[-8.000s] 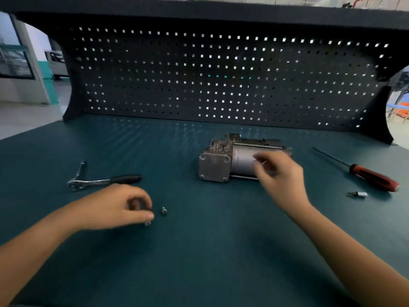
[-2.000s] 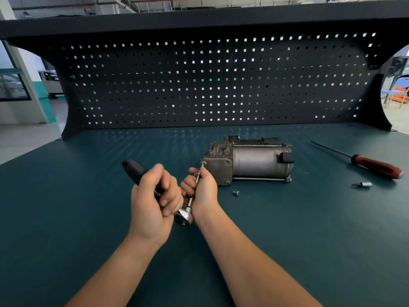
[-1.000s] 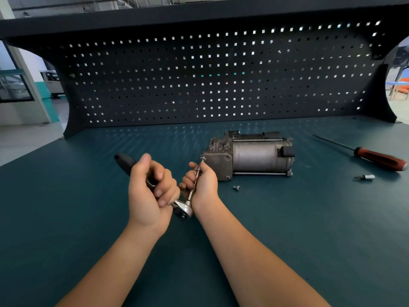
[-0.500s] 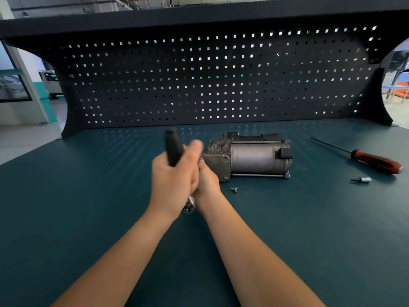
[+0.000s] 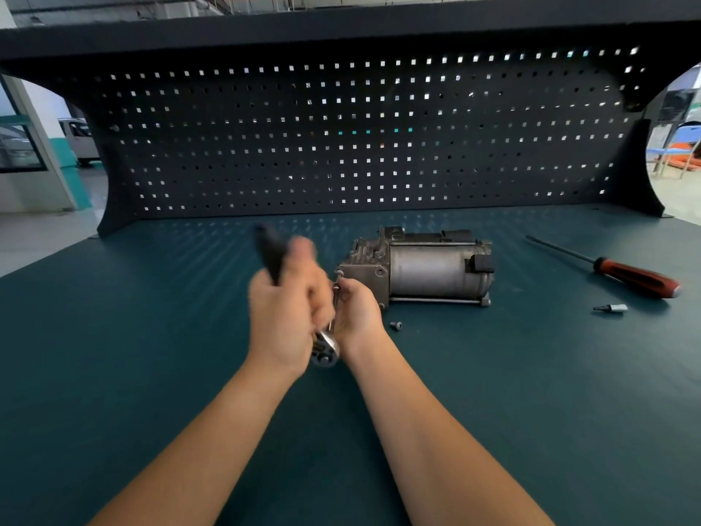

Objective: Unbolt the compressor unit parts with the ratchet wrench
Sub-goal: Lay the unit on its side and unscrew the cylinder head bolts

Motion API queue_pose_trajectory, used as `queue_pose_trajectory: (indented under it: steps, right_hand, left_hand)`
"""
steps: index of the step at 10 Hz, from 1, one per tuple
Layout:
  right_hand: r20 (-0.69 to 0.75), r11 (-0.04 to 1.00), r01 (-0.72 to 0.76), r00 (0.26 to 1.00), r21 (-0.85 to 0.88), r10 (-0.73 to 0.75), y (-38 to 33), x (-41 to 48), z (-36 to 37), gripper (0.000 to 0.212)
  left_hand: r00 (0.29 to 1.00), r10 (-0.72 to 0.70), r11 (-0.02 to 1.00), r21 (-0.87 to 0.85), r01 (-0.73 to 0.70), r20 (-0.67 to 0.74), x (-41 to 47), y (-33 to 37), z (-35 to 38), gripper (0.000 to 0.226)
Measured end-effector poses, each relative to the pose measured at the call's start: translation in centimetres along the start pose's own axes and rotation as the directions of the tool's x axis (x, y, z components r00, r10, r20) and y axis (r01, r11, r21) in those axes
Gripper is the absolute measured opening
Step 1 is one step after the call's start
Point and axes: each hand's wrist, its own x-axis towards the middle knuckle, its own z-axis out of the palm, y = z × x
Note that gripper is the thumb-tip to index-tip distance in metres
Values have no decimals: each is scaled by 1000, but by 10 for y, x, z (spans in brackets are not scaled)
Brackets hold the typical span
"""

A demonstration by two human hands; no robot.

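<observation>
One ratchet wrench (image 5: 325,349) is in use, just left of the compressor unit (image 5: 428,269). The left hand (image 5: 282,320), blurred, is wrapped round the black handle, which points up and away. The round chromed head sits low between the two wrists. The right hand (image 5: 356,309) has its fingers curled about the thin metal extension shaft, which runs from the head to the upper left corner of the unit's end plate.

Compressor unit: a dull grey ribbed cast-metal block joined to a smooth cylinder, with a black plastic block at the right end. It lies on its side mid-tabletop (image 5: 151,336), on a dark teal matte surface.

One small loose bolt (image 5: 395,325) lies just in front of the unit. Well to the right lies a screwdriver (image 5: 637,277) with a red-and-black handle and a long thin shank, and a short silver bit (image 5: 611,308) near it. A black perforated pegboard (image 5: 341,138) stands behind.
</observation>
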Motion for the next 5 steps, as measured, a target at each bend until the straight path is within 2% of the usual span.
queue_pose_trajectory:
  steps: [1, 2, 3, 4, 5]
  right_hand:
    - [93, 999, -33, 995, 41, 29, -1, 1, -6, 30]
    - [93, 999, -11, 996, 39, 8, -2, -2, -9, 30]
    - [106, 999, 6, 994, 41, -10, 0, -4, -7, 28]
    - [108, 997, 21, 994, 76, -29, 0, -8, -4, 27]
    - [83, 997, 38, 996, 73, -44, -2, -7, -3, 26]
  left_hand:
    - [953, -114, 948, -317, 20, -280, 11, 7, -10, 48]
    - [864, -278, 877, -479, 50, -420, 19, 8, -26, 45]
    - [831, -304, 827, -562, -13, -466, 21, 4, -35, 35]
    - [879, -261, 839, -545, 2, -399, 18, -1, -44, 32]
    - [936, -229, 876, -476, 78, -267, 15, -1, -49, 36]
